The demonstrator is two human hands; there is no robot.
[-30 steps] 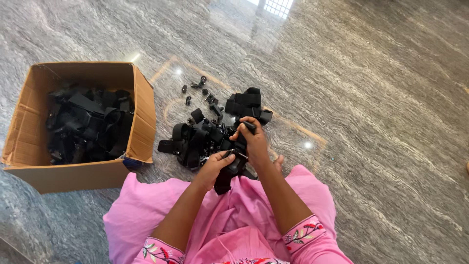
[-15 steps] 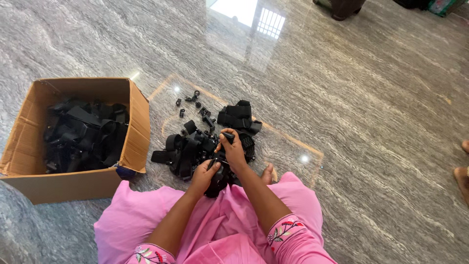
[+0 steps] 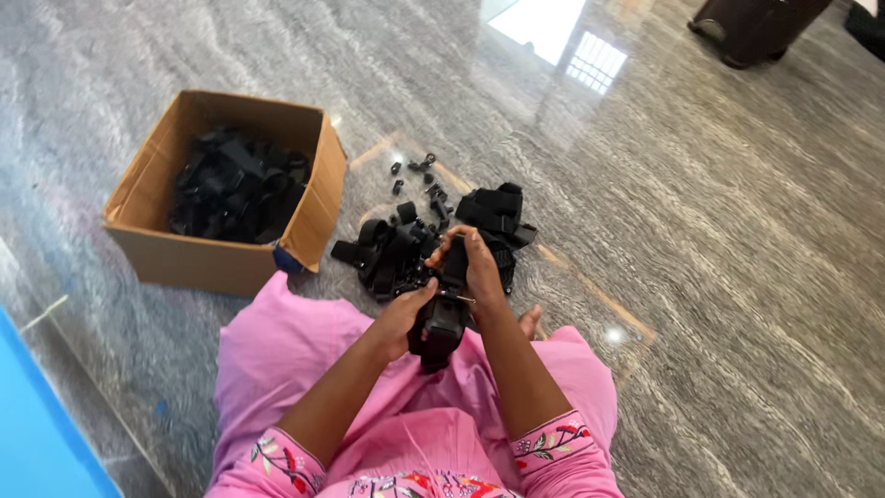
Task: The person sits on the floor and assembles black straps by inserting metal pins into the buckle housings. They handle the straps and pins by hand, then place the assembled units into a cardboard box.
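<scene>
I sit on a polished grey stone floor in pink clothing. Both my hands hold one black strap with a buckle (image 3: 444, 318) above my lap. My left hand (image 3: 403, 318) grips its lower, bulkier end. My right hand (image 3: 477, 266) pinches the upper strap end. Just beyond my hands lies a pile of black straps and buckles (image 3: 396, 254), and a folded stack of straps (image 3: 498, 212) sits to its right. A few small black clips (image 3: 415, 171) are scattered farther out.
An open cardboard box (image 3: 157, 235) at my left holds many black straps. A dark object (image 3: 756, 28) stands at the far top right. A blue edge (image 3: 37, 433) shows at the bottom left. Tape lines (image 3: 590, 290) mark the floor.
The view has shifted, so the box and pile sit farther right and lower in the picture. My hands keep working the same black strap, held a little closer to my lap.
</scene>
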